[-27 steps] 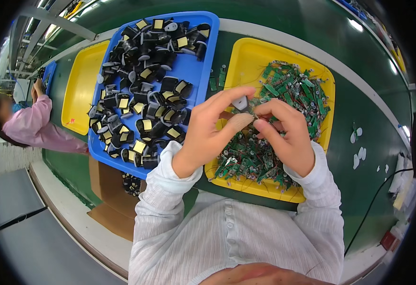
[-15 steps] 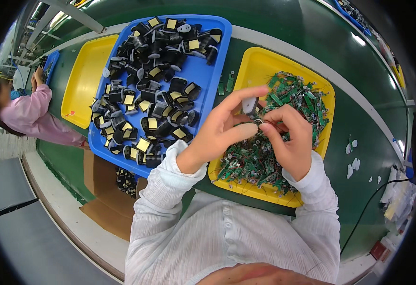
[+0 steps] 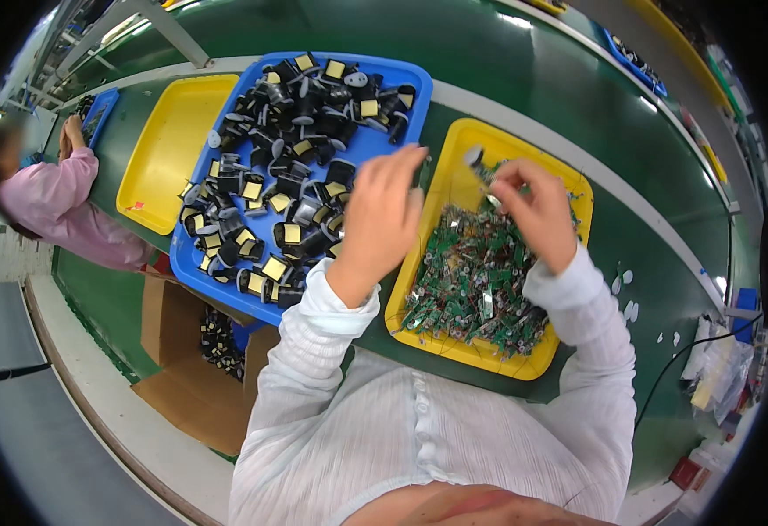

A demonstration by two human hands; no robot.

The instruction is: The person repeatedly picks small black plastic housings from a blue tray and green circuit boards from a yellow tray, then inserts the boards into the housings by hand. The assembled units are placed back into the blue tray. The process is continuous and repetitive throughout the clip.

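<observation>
My right hand (image 3: 535,210) is over the yellow tray (image 3: 390,320), fingertips pinched on a small electronic part (image 3: 480,167) with a pale round disc at its end. Its finer details are too small to make out. Below it, the tray holds a heap of green circuit boards (image 3: 476,280) with thin wires and small round metal pieces. My left hand (image 3: 377,219) is apart from the right, above the right edge of the blue tray (image 3: 401,66). Its fingers are stretched out and nothing shows in them. Many black plastic housings (image 3: 292,188) with cream-coloured pads fill the blue tray.
A second yellow tray (image 3: 160,149) lies left of the blue one. Below it stands a cardboard box (image 3: 195,386) with more black parts. White oval pieces (image 3: 627,311) and a black cable (image 3: 678,359) are at the right. A person in pink (image 3: 55,197) works at far left.
My hands have moved apart: the left went left toward the blue tray and straightened its fingers. The right still holds the small part, now slightly higher. The view has shifted a little.
</observation>
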